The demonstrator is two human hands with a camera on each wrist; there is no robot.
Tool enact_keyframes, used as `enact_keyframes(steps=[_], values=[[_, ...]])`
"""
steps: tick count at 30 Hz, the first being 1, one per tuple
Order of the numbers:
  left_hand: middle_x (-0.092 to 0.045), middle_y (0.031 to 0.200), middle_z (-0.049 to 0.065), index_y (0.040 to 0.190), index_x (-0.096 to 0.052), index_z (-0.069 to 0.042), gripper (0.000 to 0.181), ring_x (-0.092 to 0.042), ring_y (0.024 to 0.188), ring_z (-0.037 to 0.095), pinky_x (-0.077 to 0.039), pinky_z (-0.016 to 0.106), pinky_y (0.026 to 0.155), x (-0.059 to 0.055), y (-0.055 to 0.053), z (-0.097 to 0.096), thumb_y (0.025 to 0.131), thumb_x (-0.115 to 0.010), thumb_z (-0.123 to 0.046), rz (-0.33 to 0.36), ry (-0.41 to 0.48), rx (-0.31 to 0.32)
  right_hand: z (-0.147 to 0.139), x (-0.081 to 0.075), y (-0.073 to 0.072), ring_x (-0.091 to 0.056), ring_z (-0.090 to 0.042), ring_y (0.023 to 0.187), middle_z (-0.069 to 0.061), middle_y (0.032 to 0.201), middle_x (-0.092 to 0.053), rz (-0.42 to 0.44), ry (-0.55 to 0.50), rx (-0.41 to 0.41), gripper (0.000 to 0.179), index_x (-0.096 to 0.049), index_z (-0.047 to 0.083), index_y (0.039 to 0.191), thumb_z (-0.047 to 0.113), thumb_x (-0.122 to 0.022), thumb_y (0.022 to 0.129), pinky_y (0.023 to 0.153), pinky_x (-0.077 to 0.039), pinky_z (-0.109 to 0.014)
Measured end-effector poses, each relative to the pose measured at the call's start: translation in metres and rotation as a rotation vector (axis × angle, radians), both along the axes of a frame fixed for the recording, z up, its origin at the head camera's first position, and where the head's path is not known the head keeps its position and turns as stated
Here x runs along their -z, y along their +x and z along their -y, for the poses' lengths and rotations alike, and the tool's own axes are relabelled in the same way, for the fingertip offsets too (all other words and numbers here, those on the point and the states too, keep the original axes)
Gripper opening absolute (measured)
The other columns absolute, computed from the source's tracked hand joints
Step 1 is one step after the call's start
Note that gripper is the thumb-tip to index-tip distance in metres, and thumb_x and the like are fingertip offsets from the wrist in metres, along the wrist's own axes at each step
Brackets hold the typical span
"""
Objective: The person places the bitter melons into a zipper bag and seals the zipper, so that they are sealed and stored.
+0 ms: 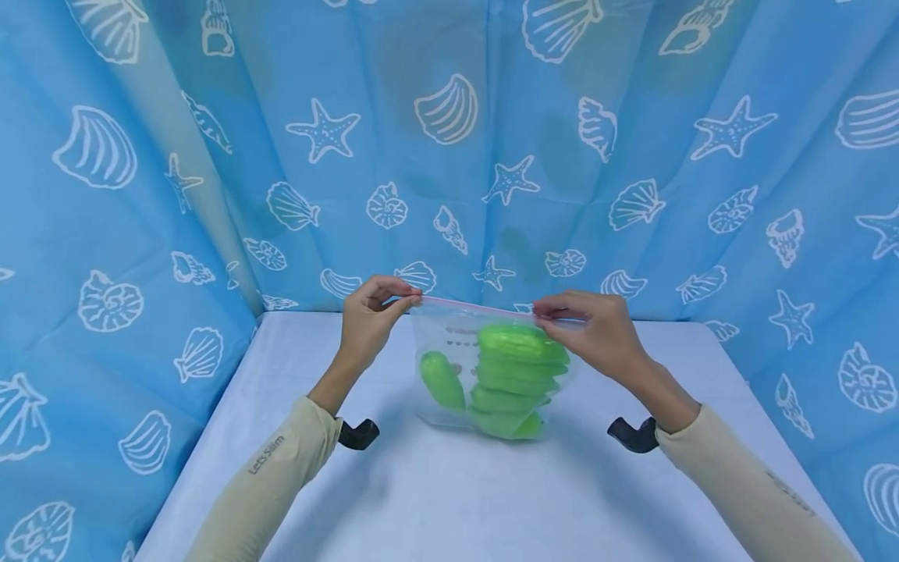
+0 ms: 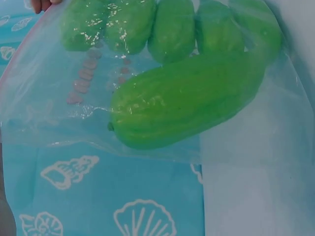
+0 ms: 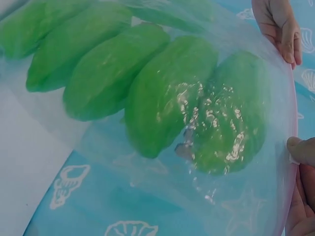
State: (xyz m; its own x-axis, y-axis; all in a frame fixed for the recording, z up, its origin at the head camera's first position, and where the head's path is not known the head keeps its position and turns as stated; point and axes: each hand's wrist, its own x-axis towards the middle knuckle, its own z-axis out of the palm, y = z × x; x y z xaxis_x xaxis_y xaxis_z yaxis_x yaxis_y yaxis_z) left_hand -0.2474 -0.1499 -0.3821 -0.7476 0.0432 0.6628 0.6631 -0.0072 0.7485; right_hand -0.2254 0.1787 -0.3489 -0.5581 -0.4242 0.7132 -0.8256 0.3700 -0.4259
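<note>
A clear zip bag (image 1: pixel 449 316) with a pink zip strip along its top hangs upright between both hands. Inside it are several plump green oblong vegetables (image 1: pixel 520 367) that look like short cucumbers, stacked toward the right side. One more green vegetable (image 2: pixel 187 101) leans by itself at the left. My left hand (image 1: pixel 372 316) pinches the bag's top edge near its left corner with thumb and fingers. At the right end of the strip, my right hand (image 1: pixel 597 328) pinches the same edge; its thumb (image 3: pixel 301 150) presses on the zip strip in the right wrist view.
Under the bag lies a white-covered table (image 1: pixel 492 499). A blue curtain (image 1: pixel 449 195) with white shells and starfish stands behind it and along both sides. Black curved pieces (image 1: pixel 360 435) show beside each wrist, next to the beige sleeves (image 1: pixel 281 468).
</note>
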Motion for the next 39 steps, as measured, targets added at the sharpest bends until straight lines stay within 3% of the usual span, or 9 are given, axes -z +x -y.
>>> enact_keyframes(steps=[5, 10, 14, 17, 21, 26, 32, 39], values=[[-0.070, 0.096, 0.015, 0.100, -0.064, 0.007, 0.017, -0.070, 0.091, 0.021, -0.057, 0.034, 0.080, -0.004, 0.003, 0.003, 0.084, -0.068, 0.011, 0.008, -0.013, -0.012, -0.010, 0.001, 0.002, -0.070, -0.010, 0.083, -0.001, 0.096, -0.073, -0.003, 0.011, 0.022, 0.024, -0.076, 0.006, 0.100, -0.002, -0.079, 0.078, 0.077, -0.055, -0.021], [-0.070, 0.094, 0.018, 0.098, -0.062, 0.013, 0.016, -0.070, 0.091, 0.021, -0.057, 0.033, 0.081, -0.016, 0.015, 0.003, 0.083, -0.067, 0.015, 0.000, -0.006, -0.006, -0.020, 0.000, 0.006, -0.071, -0.011, 0.082, -0.002, 0.095, -0.073, -0.010, 0.022, 0.045, 0.027, -0.075, 0.005, 0.100, -0.004, -0.080, 0.075, 0.076, -0.054, -0.019], [-0.070, 0.094, 0.020, 0.098, -0.062, 0.012, 0.015, -0.070, 0.091, 0.019, -0.057, 0.032, 0.080, -0.019, 0.019, 0.004, 0.084, -0.067, 0.014, 0.009, -0.010, -0.014, -0.028, 0.001, 0.008, -0.070, -0.010, 0.082, -0.001, 0.095, -0.073, -0.022, 0.037, 0.066, 0.030, -0.075, 0.005, 0.101, -0.004, -0.082, 0.074, 0.076, -0.054, -0.018], [-0.070, 0.095, 0.021, 0.097, -0.062, 0.012, 0.015, -0.070, 0.091, 0.018, -0.057, 0.032, 0.080, -0.018, 0.019, 0.006, 0.084, -0.068, 0.012, 0.024, -0.016, -0.025, -0.035, 0.002, 0.009, -0.070, -0.008, 0.082, -0.001, 0.096, -0.073, -0.029, 0.052, 0.085, 0.032, -0.075, 0.006, 0.103, -0.003, -0.083, 0.073, 0.078, -0.053, -0.016], [-0.070, 0.095, 0.019, 0.097, -0.063, 0.010, 0.015, -0.070, 0.090, 0.018, -0.057, 0.032, 0.080, -0.008, 0.011, 0.011, 0.083, -0.068, 0.012, 0.026, -0.014, -0.036, -0.044, 0.004, 0.012, -0.069, -0.008, 0.082, -0.002, 0.097, -0.074, -0.035, 0.059, 0.119, 0.037, -0.075, 0.006, 0.104, -0.004, -0.085, 0.070, 0.080, -0.051, -0.014], [-0.071, 0.094, 0.016, 0.097, -0.064, 0.008, 0.016, -0.070, 0.090, 0.021, -0.057, 0.035, 0.081, 0.002, 0.003, 0.014, 0.082, -0.070, 0.011, 0.012, 0.019, -0.004, -0.049, 0.005, 0.017, -0.069, -0.010, 0.082, -0.004, 0.095, -0.074, -0.036, 0.049, 0.147, 0.040, -0.075, 0.004, 0.102, -0.009, -0.085, 0.066, 0.080, -0.050, -0.013], [-0.071, 0.095, 0.014, 0.098, -0.064, 0.008, 0.016, -0.070, 0.091, 0.023, -0.056, 0.037, 0.082, 0.005, 0.002, 0.013, 0.083, -0.071, 0.007, -0.006, 0.039, 0.011, -0.037, -0.008, 0.031, -0.069, -0.022, 0.079, -0.013, 0.092, -0.073, -0.030, 0.019, 0.162, 0.036, -0.073, -0.003, 0.097, -0.015, -0.082, 0.065, 0.079, -0.051, -0.015], [-0.071, 0.099, 0.015, 0.101, -0.064, 0.005, 0.018, -0.069, 0.094, 0.025, -0.056, 0.036, 0.083, 0.011, -0.001, 0.018, 0.085, -0.072, 0.002, 0.013, 0.025, -0.012, -0.040, -0.007, 0.036, -0.070, -0.012, 0.088, -0.019, 0.096, -0.072, 0.074, -0.053, 0.170, 0.033, -0.071, -0.007, 0.101, -0.014, -0.079, 0.071, 0.078, -0.052, -0.017]])
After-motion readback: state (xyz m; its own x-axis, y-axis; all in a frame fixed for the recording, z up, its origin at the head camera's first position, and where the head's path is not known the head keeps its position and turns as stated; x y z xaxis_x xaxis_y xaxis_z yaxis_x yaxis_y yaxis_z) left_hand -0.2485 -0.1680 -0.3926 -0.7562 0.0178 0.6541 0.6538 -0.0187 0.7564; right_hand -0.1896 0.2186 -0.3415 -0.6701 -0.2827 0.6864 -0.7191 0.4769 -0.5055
